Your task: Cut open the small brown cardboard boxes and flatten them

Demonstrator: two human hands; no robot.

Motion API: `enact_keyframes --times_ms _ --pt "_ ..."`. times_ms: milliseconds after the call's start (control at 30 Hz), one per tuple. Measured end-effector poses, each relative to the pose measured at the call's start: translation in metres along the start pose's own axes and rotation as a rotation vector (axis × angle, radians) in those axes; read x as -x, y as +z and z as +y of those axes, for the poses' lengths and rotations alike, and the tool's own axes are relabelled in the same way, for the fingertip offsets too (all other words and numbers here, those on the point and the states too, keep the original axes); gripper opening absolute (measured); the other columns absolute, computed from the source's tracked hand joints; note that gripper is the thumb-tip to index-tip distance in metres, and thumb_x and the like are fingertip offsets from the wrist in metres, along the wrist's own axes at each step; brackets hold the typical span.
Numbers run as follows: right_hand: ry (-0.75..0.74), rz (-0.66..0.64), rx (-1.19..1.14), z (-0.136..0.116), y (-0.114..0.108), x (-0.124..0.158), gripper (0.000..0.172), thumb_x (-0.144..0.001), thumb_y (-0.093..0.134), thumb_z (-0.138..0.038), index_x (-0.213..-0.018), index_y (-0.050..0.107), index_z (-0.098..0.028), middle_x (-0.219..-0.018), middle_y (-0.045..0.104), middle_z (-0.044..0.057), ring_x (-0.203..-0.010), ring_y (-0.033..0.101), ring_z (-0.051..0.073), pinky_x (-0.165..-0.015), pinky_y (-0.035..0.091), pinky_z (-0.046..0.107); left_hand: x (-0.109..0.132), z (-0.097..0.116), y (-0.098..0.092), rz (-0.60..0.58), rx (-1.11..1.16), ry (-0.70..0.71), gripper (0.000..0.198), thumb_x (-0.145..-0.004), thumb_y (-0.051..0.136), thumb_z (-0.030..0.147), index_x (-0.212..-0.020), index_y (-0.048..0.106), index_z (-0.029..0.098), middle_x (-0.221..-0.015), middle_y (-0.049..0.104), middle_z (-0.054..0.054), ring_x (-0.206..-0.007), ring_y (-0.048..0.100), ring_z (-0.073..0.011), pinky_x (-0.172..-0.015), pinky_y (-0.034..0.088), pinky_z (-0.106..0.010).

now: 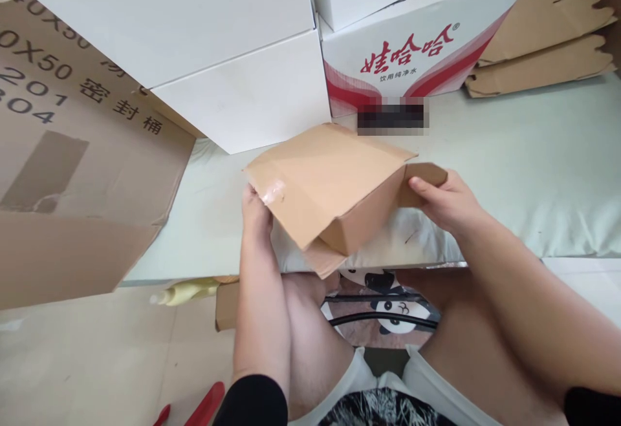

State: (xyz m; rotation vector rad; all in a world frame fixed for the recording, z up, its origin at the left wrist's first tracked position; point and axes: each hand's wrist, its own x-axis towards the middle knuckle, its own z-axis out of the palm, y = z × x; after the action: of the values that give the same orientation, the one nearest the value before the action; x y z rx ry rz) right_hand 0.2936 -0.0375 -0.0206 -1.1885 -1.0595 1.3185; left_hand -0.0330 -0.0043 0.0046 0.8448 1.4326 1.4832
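Note:
I hold a small brown cardboard box (325, 187) in front of me, tilted, with its flaps loose. My left hand (255, 214) grips its left edge near a patch of clear tape (272, 190). My right hand (446, 203) pinches the box's right side flap (427, 174) between thumb and fingers. A white padded item (407, 242) lies just under the box, over my knees.
White cartons (204, 31) and a red-and-white printed water carton (417, 44) are stacked behind. A large brown carton (72, 174) stands at left, flattened cardboard (538, 38) lies at back right. A pale green mat (533, 161) covers the floor. Red handles (204, 406) lie at the bottom.

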Motion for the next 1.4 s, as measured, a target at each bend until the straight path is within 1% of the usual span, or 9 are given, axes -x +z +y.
enact_keyframes --times_ms 100,233,400,500,567,833,1000,1167,1400 --pt "-0.099 0.207 -0.052 0.008 0.002 -0.009 0.056 -0.063 0.086 -0.069 -0.093 0.074 -0.024 -0.097 0.077 0.006 -0.097 0.071 0.027 -0.093 0.058 0.049 -0.014 -0.006 0.0 0.097 -0.03 0.142 0.037 -0.064 0.084 0.041 -0.089 0.065 0.023 -0.09 0.073 -0.004 -0.089 0.07 -0.022 -0.077 0.058 -0.031" --pt "-0.179 0.306 -0.097 0.013 0.01 -0.016 0.053 -0.068 0.084 -0.066 -0.099 0.072 -0.024 -0.104 0.075 0.007 -0.102 0.071 0.027 -0.095 0.058 0.049 0.002 -0.006 0.003 0.23 -0.326 0.44 0.019 -0.08 0.071 0.035 -0.087 0.062 0.02 -0.093 0.071 -0.004 -0.097 0.068 -0.0207 -0.095 0.054 -0.038" --pt "-0.183 0.319 0.045 0.014 0.014 -0.016 0.049 -0.07 0.08 -0.067 -0.093 0.072 -0.024 -0.097 0.074 0.006 -0.096 0.07 0.028 -0.091 0.058 0.049 0.035 -0.001 0.008 -0.227 -0.497 0.502 0.03 -0.077 0.076 0.045 -0.094 0.074 0.021 -0.123 0.073 -0.011 -0.134 0.058 -0.0325 -0.122 0.035 -0.05" --pt "-0.181 0.278 0.223 0.012 0.014 -0.013 0.045 -0.076 0.074 -0.065 -0.092 0.071 -0.023 -0.094 0.074 0.006 -0.095 0.07 0.028 -0.088 0.057 0.049 0.049 0.0 0.017 -0.507 -0.533 0.404 0.06 -0.07 0.084 0.052 -0.12 0.071 0.02 -0.133 0.069 -0.015 -0.133 0.06 -0.0354 -0.117 0.043 -0.052" --pt "-0.182 0.272 0.285 0.01 0.014 -0.013 0.042 -0.08 0.07 -0.064 -0.094 0.071 -0.024 -0.095 0.075 0.006 -0.096 0.069 0.028 -0.088 0.057 0.049 0.056 -0.001 0.025 -0.549 -0.515 0.347 0.065 -0.067 0.087 0.052 -0.12 0.071 0.019 -0.129 0.072 -0.016 -0.127 0.064 -0.0344 -0.113 0.049 -0.049" --pt "-0.147 0.308 0.274 0.004 0.012 -0.02 0.042 -0.081 0.07 -0.056 -0.11 0.065 -0.026 -0.109 0.074 0.008 -0.104 0.069 0.028 -0.094 0.054 0.047 0.073 -0.001 0.057 -0.188 -0.287 0.115 0.041 -0.064 0.09 0.039 -0.094 0.072 0.016 -0.103 0.079 -0.013 -0.104 0.075 -0.0303 -0.09 0.062 -0.039" --pt "0.004 0.221 0.348 -0.005 0.012 -0.016 0.055 -0.079 0.071 -0.046 -0.13 0.058 -0.027 -0.072 0.063 0.0 -0.066 0.063 0.023 -0.066 0.053 0.039 0.051 -0.012 0.044 -0.01 -0.023 -0.035 0.042 -0.065 0.087 0.036 -0.097 0.066 0.02 -0.104 0.077 -0.008 -0.099 0.074 -0.0238 -0.089 0.059 -0.035" --pt "0.103 -0.026 0.586 -0.007 0.01 -0.014 0.051 -0.079 0.067 -0.039 -0.128 0.06 -0.025 -0.076 0.065 0.001 -0.071 0.064 0.023 -0.065 0.052 0.036 0.016 -0.02 0.026 0.226 -0.068 -0.217 0.044 -0.066 0.086 0.024 -0.101 0.059 0.021 -0.11 0.072 -0.01 -0.099 0.072 -0.0212 -0.088 0.057 -0.033" --pt "0.056 -0.066 1.001 -0.007 0.011 -0.008 0.048 -0.082 0.064 -0.039 -0.128 0.06 -0.025 -0.096 0.072 0.009 -0.087 0.068 0.031 -0.071 0.05 0.038 0.009 -0.024 0.027 0.122 0.062 -0.291 0.042 -0.064 0.085 0.025 -0.101 0.066 0.018 -0.103 0.076 -0.012 -0.089 0.075 -0.0236 -0.084 0.062 -0.039"
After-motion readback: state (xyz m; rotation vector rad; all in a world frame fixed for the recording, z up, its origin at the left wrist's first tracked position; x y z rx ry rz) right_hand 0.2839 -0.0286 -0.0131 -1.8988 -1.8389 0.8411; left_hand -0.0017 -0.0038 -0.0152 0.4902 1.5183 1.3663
